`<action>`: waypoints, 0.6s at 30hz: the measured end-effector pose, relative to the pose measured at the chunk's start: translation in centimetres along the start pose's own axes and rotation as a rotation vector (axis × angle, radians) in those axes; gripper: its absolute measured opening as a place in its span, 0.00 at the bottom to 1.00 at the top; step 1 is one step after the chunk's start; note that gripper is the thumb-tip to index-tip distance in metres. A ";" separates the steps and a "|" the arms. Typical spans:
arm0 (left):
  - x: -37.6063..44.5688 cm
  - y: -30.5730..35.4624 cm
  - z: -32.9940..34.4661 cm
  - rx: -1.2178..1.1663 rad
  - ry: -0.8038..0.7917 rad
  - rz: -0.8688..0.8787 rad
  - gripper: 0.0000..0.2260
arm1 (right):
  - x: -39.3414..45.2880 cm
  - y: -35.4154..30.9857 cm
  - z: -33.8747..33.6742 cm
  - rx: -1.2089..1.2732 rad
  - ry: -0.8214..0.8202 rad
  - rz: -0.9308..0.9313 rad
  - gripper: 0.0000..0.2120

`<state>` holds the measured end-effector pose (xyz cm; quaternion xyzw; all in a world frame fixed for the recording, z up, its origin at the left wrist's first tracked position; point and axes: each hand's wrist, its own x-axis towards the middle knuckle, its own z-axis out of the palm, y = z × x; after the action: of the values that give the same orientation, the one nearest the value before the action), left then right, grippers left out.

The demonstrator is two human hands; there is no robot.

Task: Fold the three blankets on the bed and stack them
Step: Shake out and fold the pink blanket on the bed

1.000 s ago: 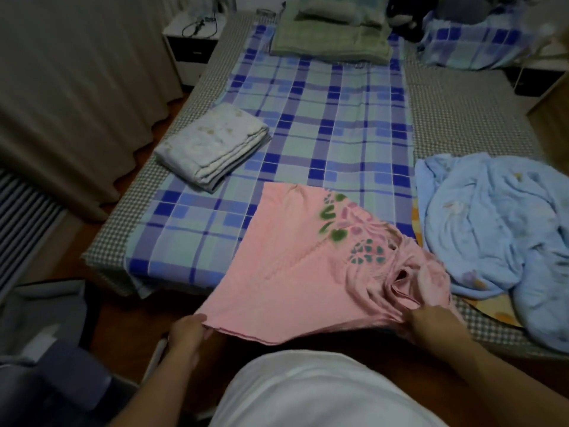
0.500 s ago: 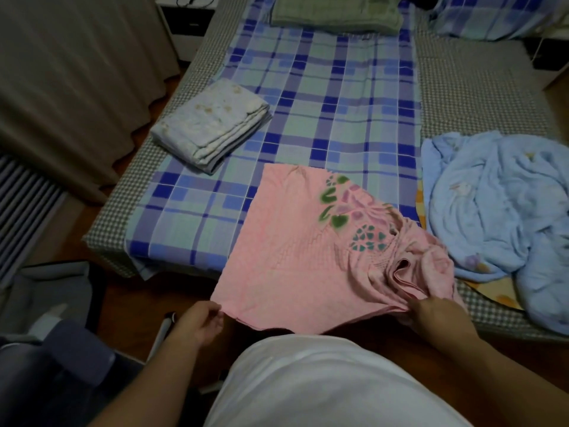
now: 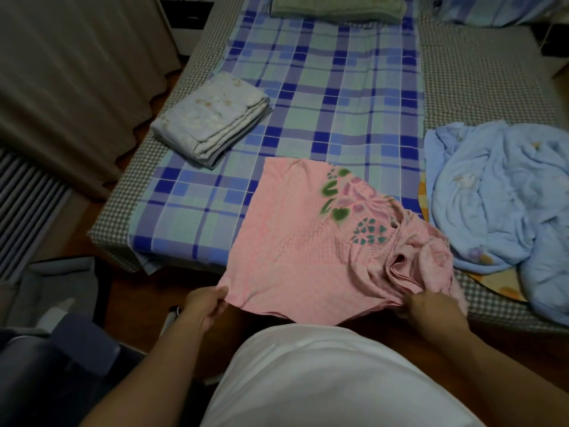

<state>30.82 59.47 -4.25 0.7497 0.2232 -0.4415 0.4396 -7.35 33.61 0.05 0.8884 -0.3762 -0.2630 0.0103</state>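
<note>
While the left hand (image 3: 205, 306) pinches the near-left corner of the pink floral cotton blanket (image 3: 301, 241) and the right hand (image 3: 431, 309) grips its bunched near-right edge, the blanket lies over the bed's near edge, its long axis running near to far. It rests on a blue-green plaid sheet (image 3: 332, 97), with a folded pale blanket (image 3: 212, 118) far left, a crumpled light-blue blanket (image 3: 498, 204) right, and beige curtains (image 3: 77, 72) at left.

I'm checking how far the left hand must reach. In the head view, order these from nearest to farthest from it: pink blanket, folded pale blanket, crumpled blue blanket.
1. Pink blanket: the left hand grips its near corner.
2. Folded pale blanket: farther up the bed, left side.
3. Crumpled blue blanket: across the bed, far right.
</note>
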 end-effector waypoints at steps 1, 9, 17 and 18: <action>0.0 -0.1 0.3 0.030 0.002 0.025 0.07 | 0.0 0.0 0.1 0.006 0.003 0.004 0.18; -1.4 0.8 0.2 -0.069 0.062 0.105 0.05 | -1.1 2.3 0.9 0.074 0.056 0.137 0.18; 0.5 0.0 -1.2 0.109 0.018 -0.194 0.12 | -2.0 2.1 1.6 0.036 -0.138 -0.050 0.12; 0.6 -0.6 -1.5 0.256 0.010 -0.204 0.12 | -2.0 1.6 1.7 0.062 -0.250 -0.102 0.14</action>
<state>31.40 61.02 -4.68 0.7752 0.2423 -0.5050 0.2921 -10.42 34.13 -0.14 0.8666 -0.3369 -0.3598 -0.0775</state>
